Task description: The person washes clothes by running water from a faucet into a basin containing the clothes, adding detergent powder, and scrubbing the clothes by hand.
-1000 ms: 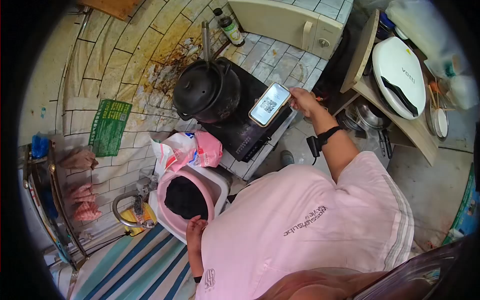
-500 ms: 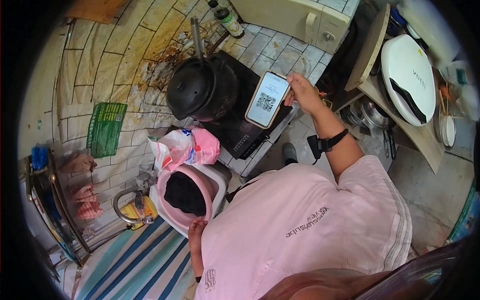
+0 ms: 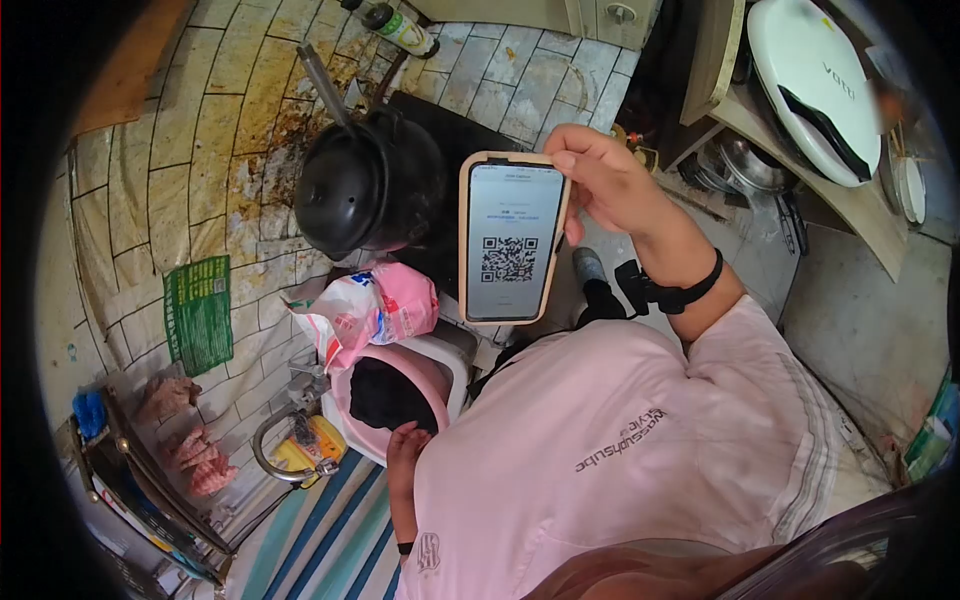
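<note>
My right hand [image 3: 612,188] pinches the top corner of a phone [image 3: 509,240] in a tan case, its screen facing me with a QR code showing. Behind the phone is the dark cooktop [image 3: 448,195], where a lidded black pot [image 3: 345,190] stands. My left hand [image 3: 405,445] is low by my side, its fingers loosely bent and holding nothing visible. Its fingertips overlap the near rim of a pink basin [image 3: 437,380], which has black cloth [image 3: 385,394] inside and sits in the white sink [image 3: 455,358]. A pink and white plastic bag [image 3: 400,300] rests at the basin's far edge.
A curved faucet [image 3: 262,440] and a yellow packet [image 3: 312,450] are left of the basin. A bottle [image 3: 400,28] stands behind the cooktop. On the right, a shelf [image 3: 800,200] bears a white appliance [image 3: 815,90]. A striped mat [image 3: 300,545] covers the lower left.
My right hand has brought the phone closer and turned it more upright, so it looks larger. The view has shifted, and my left hand stays near the basin rim.
</note>
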Demonstrator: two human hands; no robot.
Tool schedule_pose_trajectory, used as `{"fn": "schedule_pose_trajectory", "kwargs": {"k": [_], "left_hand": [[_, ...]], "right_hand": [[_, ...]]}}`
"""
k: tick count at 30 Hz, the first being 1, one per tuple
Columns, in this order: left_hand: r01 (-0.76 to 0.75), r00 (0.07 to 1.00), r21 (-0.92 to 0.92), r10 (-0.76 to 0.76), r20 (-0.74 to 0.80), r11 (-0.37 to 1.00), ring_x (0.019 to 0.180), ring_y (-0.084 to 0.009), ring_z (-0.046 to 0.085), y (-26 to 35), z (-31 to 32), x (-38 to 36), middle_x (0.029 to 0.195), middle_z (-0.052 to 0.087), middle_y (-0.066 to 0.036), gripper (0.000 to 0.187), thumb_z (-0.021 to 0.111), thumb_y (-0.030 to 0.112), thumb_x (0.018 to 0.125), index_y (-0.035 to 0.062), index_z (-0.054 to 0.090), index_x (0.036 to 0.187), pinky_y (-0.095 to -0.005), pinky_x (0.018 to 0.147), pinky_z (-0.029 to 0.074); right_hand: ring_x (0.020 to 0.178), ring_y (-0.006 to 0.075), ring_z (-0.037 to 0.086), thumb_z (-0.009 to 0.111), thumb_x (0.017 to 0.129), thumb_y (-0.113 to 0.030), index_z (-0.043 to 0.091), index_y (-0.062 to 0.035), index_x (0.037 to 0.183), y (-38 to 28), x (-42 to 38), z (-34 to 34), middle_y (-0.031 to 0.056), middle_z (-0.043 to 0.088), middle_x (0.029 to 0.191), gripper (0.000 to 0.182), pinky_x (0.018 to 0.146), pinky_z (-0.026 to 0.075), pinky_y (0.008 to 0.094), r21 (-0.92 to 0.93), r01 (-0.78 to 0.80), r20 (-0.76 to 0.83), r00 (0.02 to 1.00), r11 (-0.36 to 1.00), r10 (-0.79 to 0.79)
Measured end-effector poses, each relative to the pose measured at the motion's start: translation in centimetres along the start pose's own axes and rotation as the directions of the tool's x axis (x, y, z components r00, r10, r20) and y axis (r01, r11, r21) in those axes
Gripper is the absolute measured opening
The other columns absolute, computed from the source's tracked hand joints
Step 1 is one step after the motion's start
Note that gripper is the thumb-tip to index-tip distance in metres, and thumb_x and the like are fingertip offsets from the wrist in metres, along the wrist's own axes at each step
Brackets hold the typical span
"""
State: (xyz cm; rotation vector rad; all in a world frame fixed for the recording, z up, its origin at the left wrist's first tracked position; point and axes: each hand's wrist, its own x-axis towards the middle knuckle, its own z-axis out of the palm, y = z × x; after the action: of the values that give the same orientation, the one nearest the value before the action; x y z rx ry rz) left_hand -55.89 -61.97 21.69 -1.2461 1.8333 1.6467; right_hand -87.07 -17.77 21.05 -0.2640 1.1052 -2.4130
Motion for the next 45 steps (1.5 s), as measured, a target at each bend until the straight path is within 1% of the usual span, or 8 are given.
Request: {"fn": "schedule_pose_trajectory", "kwargs": {"k": [18,24,29,37,40,41,43,45], "left_hand": [[0.049,0.978,0.036,-0.055,0.200,0.998,0.084,-0.0125,0.060,-2.1,-0.8,4.1,0.093,0.063,-0.008,0.023,0.055,0.014,0.092,0.0015,0.053,0.111,-0.0248,0.076,0.049],[0.061,0.983,0.036,-0.066,0.171,0.997,0.082,-0.0123,0.059,-2.5,-1.4,4.1,0.092,0.063,-0.008,0.021,0.054,0.013,0.092,0.0013,0.054,0.109,-0.0250,0.076,0.049],[0.055,0.981,0.019,-0.058,0.188,0.998,0.081,-0.0131,0.059,-2.7,-2.7,3.8,0.092,0.063,-0.008,0.022,0.053,0.011,0.092,0.0012,0.052,0.111,-0.0254,0.074,0.049],[0.093,0.994,0.002,-0.093,0.063,0.996,0.074,-0.0120,0.055,-1.9,-4.7,2.9,0.081,0.056,-0.004,0.022,0.052,0.008,0.090,0.0020,0.052,0.111,-0.0244,0.072,0.048],[0.094,0.988,-0.047,-0.087,0.126,0.994,0.073,-0.0103,0.054,-2.6,-6.2,2.9,0.080,0.054,-0.002,0.019,0.053,0.005,0.090,0.0028,0.054,0.109,-0.0245,0.072,0.047],[0.096,0.990,-0.066,-0.088,0.111,0.993,0.073,-0.0103,0.054,-3.1,-6.8,3.0,0.080,0.054,-0.002,0.019,0.053,0.005,0.090,0.0028,0.054,0.109,-0.0245,0.072,0.047],[0.090,0.992,-0.099,-0.080,0.099,0.991,0.073,-0.0095,0.053,-4.2,-7.8,3.0,0.080,0.054,0.000,0.017,0.056,0.007,0.090,0.0022,0.056,0.106,-0.0246,0.072,0.047],[0.091,0.993,-0.123,-0.080,0.088,0.988,0.073,-0.0094,0.052,-5.1,-8.5,2.8,0.080,0.053,0.001,0.016,0.058,0.008,0.089,0.0021,0.057,0.104,-0.0250,0.072,0.046]], "right_hand": [[0.043,0.0127,0.057,0.044,0.097,-0.020,0.050,-0.0051,0.090,1.7,-0.4,-0.8,0.0057,0.060,0.066,0.017,0.038,0.044,0.0226,0.049,0.063,-0.082,0.995,0.997,-0.059],[0.042,0.0133,0.053,0.045,0.096,-0.020,0.051,-0.0046,0.093,4.8,0.4,-6.1,0.0051,0.058,0.065,0.016,0.038,0.042,0.0237,-0.072,0.150,-0.341,0.925,0.986,-0.166],[0.042,0.0131,0.050,0.044,0.095,-0.018,0.051,-0.0051,0.093,8.0,1.1,-10.6,0.0057,0.056,0.063,0.015,0.039,0.039,0.0245,-0.185,0.002,-0.543,0.833,0.983,-0.104],[0.043,0.0105,0.046,0.045,0.094,-0.018,0.055,-0.0022,0.097,11.8,4.0,-10.5,0.0037,0.053,0.062,0.019,0.039,0.035,0.0224,-0.161,-0.041,-0.564,0.823,0.986,-0.058],[0.044,0.0061,0.036,0.057,0.091,-0.025,0.063,-0.0022,0.094,11.9,4.6,-10.3,-0.0016,0.049,0.061,0.024,0.040,0.027,0.0222,-0.373,-0.292,-0.638,0.770,0.881,-0.015],[0.049,0.0040,0.038,0.060,0.090,-0.026,0.064,-0.0013,0.093,12.5,4.5,-11.4,-0.0032,0.051,0.063,0.025,0.044,0.028,0.0212,-0.413,-0.338,-0.665,0.747,0.845,-0.026],[0.055,0.0030,0.039,0.062,0.089,-0.026,0.065,0.0002,0.094,13.5,4.4,-10.0,-0.0033,0.052,0.066,0.027,0.049,0.029,0.0196,-0.674,-0.191,-0.642,0.629,0.714,-0.438],[0.057,0.0035,0.040,0.062,0.089,-0.026,0.064,0.0013,0.093,13.1,2.4,-7.8,-0.0019,0.053,0.069,0.027,0.051,0.030,0.0193,-0.688,-0.128,-0.617,0.622,0.714,-0.482]]}}
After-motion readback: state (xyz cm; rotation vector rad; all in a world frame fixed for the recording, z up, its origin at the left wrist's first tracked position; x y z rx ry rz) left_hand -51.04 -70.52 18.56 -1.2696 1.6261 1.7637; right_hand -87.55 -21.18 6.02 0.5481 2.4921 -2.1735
